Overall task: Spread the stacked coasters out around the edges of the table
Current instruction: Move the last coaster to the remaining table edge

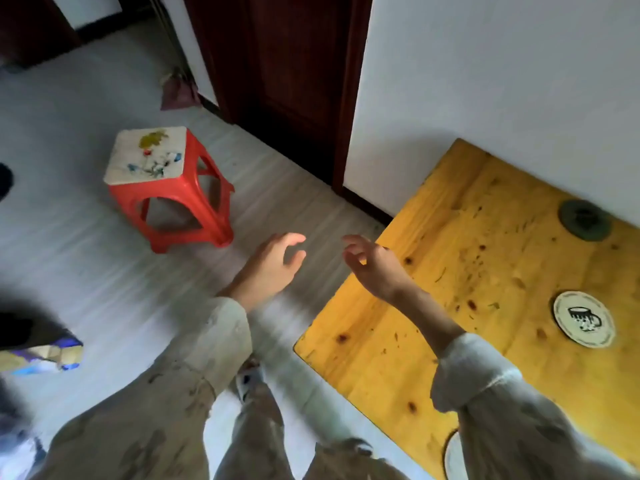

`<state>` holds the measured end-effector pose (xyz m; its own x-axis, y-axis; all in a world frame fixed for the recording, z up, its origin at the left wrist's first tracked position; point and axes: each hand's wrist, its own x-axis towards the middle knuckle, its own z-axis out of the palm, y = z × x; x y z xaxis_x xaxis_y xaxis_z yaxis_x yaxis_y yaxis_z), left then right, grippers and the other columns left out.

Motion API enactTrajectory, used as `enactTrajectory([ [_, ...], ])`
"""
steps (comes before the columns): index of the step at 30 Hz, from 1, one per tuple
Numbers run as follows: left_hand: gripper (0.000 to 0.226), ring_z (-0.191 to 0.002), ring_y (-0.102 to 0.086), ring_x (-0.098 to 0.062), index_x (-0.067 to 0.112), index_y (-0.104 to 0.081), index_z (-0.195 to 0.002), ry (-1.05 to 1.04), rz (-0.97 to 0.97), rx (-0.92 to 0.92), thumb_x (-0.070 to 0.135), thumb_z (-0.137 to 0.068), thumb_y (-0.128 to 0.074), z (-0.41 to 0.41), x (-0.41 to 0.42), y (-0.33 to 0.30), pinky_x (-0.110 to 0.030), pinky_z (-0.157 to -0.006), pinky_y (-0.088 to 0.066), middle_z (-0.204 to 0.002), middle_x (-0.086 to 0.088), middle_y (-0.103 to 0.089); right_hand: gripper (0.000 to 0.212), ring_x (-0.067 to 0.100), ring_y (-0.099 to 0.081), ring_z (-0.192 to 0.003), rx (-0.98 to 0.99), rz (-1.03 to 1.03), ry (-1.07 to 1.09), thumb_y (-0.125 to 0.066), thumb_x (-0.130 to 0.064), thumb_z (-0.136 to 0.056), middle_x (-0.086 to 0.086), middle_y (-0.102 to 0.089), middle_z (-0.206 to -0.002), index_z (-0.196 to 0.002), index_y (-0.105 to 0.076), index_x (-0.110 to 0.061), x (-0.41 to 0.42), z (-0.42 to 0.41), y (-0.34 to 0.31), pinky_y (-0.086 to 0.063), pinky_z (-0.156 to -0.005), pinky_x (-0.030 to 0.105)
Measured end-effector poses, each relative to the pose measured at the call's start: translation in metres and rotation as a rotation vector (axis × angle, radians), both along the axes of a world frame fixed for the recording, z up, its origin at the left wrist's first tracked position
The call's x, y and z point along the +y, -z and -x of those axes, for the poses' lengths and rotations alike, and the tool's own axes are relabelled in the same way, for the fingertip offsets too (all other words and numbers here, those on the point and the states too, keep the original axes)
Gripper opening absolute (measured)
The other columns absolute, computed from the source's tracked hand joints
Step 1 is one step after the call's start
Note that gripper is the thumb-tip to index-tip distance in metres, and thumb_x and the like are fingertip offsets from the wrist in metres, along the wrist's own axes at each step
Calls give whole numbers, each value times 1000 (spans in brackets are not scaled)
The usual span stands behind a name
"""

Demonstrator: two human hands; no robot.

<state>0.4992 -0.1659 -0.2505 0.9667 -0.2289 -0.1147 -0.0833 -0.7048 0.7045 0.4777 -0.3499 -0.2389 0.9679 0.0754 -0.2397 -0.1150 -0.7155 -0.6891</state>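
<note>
A yellow wooden table fills the right side of the view. A white round coaster with a mug drawing lies on it toward the right. A dark round coaster sits near the far edge by the wall. Another white coaster peeks out at the near edge, partly hidden by my right sleeve. My left hand hovers over the floor, left of the table, fingers apart and empty. My right hand hangs over the table's left edge, fingers loosely curled and holding nothing.
A red plastic stool with a flowered top stands on the grey floor at the left. A dark wooden door and a white wall are behind the table. My legs and a slipper show below.
</note>
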Motion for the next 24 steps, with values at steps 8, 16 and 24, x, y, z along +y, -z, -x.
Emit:
enactTrajectory([
  [8, 32, -112, -55, -24, 12, -56, -118, 265, -49, 18, 17, -87, -53, -144, 64, 0, -33, -95, -42, -121, -10, -61, 37, 24, -63, -107, 27, 13, 301, -45, -23, -93, 8, -65, -122, -128, -49, -12, 56, -80, 1, -47, -88, 28],
  [16, 32, -116, -51, -18, 21, -52, -120, 625, -67, 52, 24, -89, -49, -245, -5, 0, -29, -98, -39, -126, -2, -55, 37, 26, -63, -108, 9, 42, 630, -45, -22, -93, 10, -65, -122, -128, -49, -11, 27, -126, 7, -48, -86, 30],
  [24, 32, -115, -50, -16, 19, -53, -121, 922, -124, -3, 24, -89, -49, -302, -108, -1, -25, -96, -36, -123, -2, -57, 36, 24, -64, -105, 34, 33, 908, -44, -27, -94, 6, -66, -120, -127, -49, -15, -31, -151, 16, -47, -86, 30],
])
